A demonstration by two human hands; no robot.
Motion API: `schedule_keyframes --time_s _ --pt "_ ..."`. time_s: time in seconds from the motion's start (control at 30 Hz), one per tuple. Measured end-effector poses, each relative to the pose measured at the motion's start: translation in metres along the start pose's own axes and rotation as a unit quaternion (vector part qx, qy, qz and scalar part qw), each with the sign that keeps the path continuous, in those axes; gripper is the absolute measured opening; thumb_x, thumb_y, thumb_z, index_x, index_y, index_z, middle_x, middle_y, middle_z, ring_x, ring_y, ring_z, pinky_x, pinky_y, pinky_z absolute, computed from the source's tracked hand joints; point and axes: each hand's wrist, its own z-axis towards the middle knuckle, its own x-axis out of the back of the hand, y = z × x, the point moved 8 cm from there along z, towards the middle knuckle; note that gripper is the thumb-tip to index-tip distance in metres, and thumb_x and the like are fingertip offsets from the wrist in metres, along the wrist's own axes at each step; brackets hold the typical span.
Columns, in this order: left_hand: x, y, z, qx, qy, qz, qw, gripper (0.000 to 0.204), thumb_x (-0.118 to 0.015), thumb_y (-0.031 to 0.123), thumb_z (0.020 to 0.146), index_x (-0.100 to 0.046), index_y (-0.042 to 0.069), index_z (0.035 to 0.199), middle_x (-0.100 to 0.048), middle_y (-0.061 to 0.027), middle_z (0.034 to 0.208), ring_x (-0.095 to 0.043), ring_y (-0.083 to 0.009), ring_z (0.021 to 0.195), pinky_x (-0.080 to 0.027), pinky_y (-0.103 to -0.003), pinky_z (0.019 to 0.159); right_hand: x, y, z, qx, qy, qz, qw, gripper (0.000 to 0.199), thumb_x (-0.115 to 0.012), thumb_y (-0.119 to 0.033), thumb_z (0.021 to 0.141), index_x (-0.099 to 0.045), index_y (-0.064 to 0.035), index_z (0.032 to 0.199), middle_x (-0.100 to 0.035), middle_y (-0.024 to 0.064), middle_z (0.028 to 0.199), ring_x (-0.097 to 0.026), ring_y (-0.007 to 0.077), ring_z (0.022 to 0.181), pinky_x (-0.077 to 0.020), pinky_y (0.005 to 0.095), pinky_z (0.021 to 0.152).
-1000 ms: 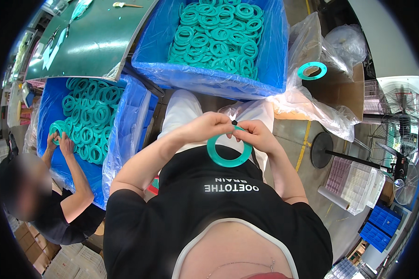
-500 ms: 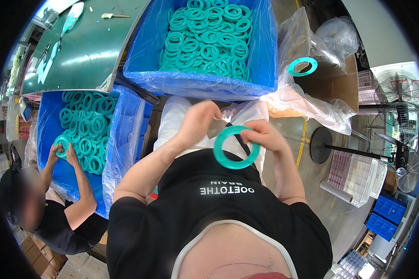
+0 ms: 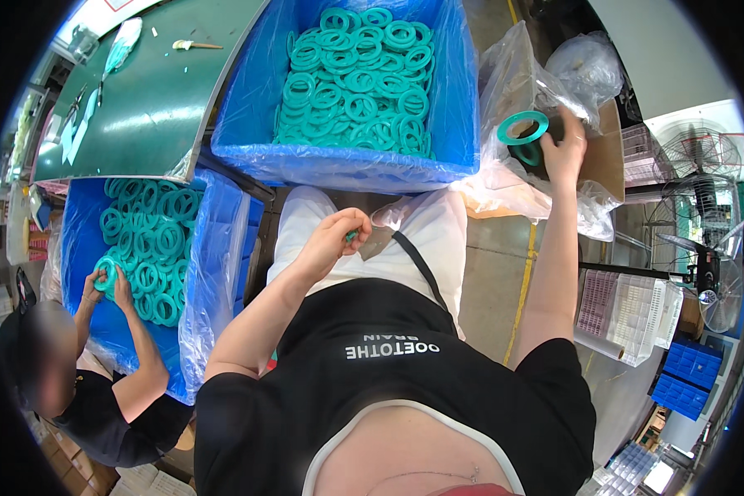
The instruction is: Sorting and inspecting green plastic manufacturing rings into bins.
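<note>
My left hand [image 3: 336, 241] is closed above my lap, with a small green piece [image 3: 351, 236] poking out between the fingers. Far out to the right, my right hand [image 3: 565, 150] reaches over an open cardboard box [image 3: 602, 157]. A teal ring [image 3: 533, 157] is at its fingertips, partly hidden by the hand and in shadow. Just above that, another flat teal ring [image 3: 504, 137] sits at the box's plastic-draped left side. In front of me stands a blue bin [image 3: 252, 107] lined with clear plastic, heaped with similar teal rings [image 3: 360, 107].
At left, a co-worker [image 3: 99, 380] holds a teal ring over a second blue bin [image 3: 78, 223] of rings. A green table [image 3: 149, 99] with a brush [image 3: 197, 45] stands at far left. Fans [image 3: 707, 240] and plastic crates [image 3: 628, 314] are at right.
My right hand has carried the teal ring from above my lap rightward to the cardboard box. The left hand has stayed above my lap. The view has shifted slightly.
</note>
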Motion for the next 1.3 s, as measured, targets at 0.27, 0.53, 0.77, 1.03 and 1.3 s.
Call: schedule_keyframes --time_s 0.27,0.53,0.77,1.03,1.3 --pt "0.043 -0.002 -0.023 0.012 0.057 0.01 0.998 0.017 -0.044 0.016 0.09 -0.053 0.006 0.08 -0.042 0.0021 0.065 -0.032 -0.0045 0.053 -0.023 -0.02 0.046 -0.003 0.052 0.005 -0.268 -0.17 0.286 0.904 0.024 -0.062 -0.01 0.083 -0.062 0.0024 0.103 -0.066 0.0037 0.081 -0.056 0.0067 0.071 -0.0448 0.0227 0.065" --pt "0.197 -0.059 -0.122 -0.057 0.349 -0.096 0.93 0.026 -0.042 0.022 0.093 -0.051 0.008 0.072 -0.045 -0.0005 0.064 -0.041 -0.0098 0.055 -0.031 -0.024 0.048 0.016 0.064 -0.005 -0.194 -0.133 0.16 0.959 0.045 -0.06 -0.016 0.088 -0.047 0.0001 0.128 -0.054 0.0134 0.126 -0.051 0.0216 0.115 -0.0407 0.0323 0.096" --pt "0.282 -0.333 -0.257 0.124 0.595 -0.169 0.776 0.03 -0.049 0.029 0.089 -0.061 0.002 0.089 -0.06 -0.0071 0.078 -0.058 -0.0154 0.065 -0.046 -0.026 0.054 -0.033 -0.136 -0.02 0.02 -0.287 0.237 0.928 0.022 -0.055 -0.004 0.088 -0.061 -0.0013 0.109 -0.057 0.0106 0.117 -0.054 0.0204 0.107 -0.0422 0.0319 0.089" --pt "0.304 -0.385 -0.328 0.282 0.689 0.084 0.662 0.043 -0.059 0.037 0.083 -0.062 0.004 0.11 -0.065 -0.0132 0.107 -0.059 -0.0333 0.104 -0.048 -0.043 0.084 -0.078 -0.262 -0.02 0.179 -0.431 0.277 0.84 0.023 -0.06 -0.003 0.081 -0.061 -0.0024 0.104 -0.058 0.0124 0.111 -0.054 0.0282 0.104 -0.0406 0.0348 0.09" --pt "0.131 0.133 -0.178 -0.299 0.341 0.564 0.691 0.025 -0.057 -0.002 0.075 -0.063 0.008 0.096 -0.063 -0.0082 0.092 -0.058 -0.0298 0.089 -0.047 -0.037 0.079 -0.158 -0.252 -0.038 0.007 -0.502 0.393 0.77 0.019 -0.063 -0.011 0.081 -0.065 -0.0046 0.098 -0.064 0.0078 0.097 -0.06 0.0208 0.092 -0.0459 0.0308 0.079"
